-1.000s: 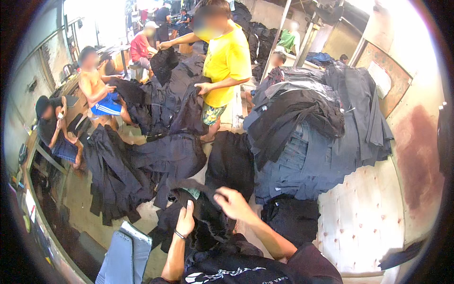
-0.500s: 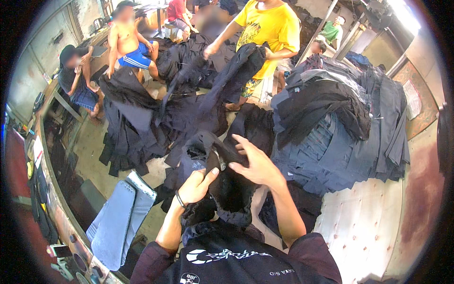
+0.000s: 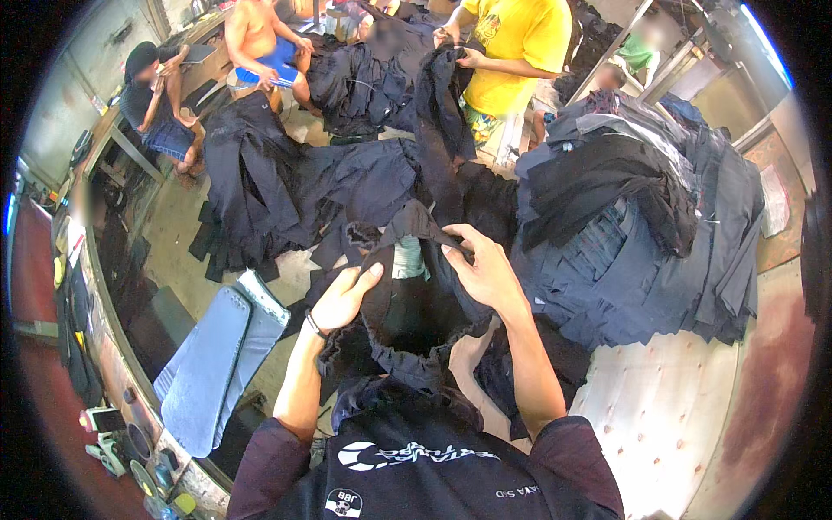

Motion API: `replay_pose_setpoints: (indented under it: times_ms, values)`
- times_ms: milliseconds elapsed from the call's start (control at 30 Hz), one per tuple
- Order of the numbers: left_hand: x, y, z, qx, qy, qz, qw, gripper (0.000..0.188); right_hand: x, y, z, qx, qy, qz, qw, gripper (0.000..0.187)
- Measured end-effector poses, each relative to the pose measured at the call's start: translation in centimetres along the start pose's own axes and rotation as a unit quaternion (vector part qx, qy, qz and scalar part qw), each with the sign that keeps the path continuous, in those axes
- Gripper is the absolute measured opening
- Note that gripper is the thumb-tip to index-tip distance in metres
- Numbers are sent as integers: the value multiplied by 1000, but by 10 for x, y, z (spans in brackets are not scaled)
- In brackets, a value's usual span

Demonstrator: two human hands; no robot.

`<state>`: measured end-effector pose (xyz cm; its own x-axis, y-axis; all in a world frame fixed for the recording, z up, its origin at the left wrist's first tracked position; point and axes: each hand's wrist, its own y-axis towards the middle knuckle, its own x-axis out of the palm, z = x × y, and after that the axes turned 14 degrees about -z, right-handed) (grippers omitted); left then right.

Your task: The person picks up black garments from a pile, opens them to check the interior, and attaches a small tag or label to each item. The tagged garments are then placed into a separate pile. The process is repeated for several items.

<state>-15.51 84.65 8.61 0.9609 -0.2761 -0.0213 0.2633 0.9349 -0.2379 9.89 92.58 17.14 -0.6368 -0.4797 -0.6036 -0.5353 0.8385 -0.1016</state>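
Note:
A black garment (image 3: 414, 322) with a gathered, elastic-looking edge hangs in front of my body, its wide opening spread toward me. On its left side, my left hand (image 3: 347, 299) has the rim pinched between thumb and fingers; a dark band circles that wrist. Opposite, my right hand (image 3: 485, 270) grips the upper right part of the rim, with its fingers curled over the cloth. A pale, whitish patch (image 3: 408, 258) shows inside the opening, between the two hands. The lower part of the garment merges with dark cloth near my lap.
A large heap of dark garments (image 3: 624, 260) lies to the right, beside a pale board (image 3: 659, 416). More dark cloth (image 3: 260, 173) spreads ahead. Blue-grey padded boards (image 3: 212, 373) lean at the left near a cluttered bench (image 3: 121, 381). A person in yellow (image 3: 520, 43) handles dark cloth; others sit behind.
My right hand has closed on the garment's rim, where its fingers were spread before. The opening is now stretched wider. The person in yellow has drawn the dark cloth upright.

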Motion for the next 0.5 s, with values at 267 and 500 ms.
replay_pose_setpoints:
  times_ms: [267, 500]
  values:
    - [13, 8, 29, 28, 40, 38, 998, 48, 13, -53, -26, 23, -23, -1, 999, 45]
    - [10, 17, 37, 54, 35, -73, 995, 50, 75, -91, -47, -14, -93, 19, 995, 67]
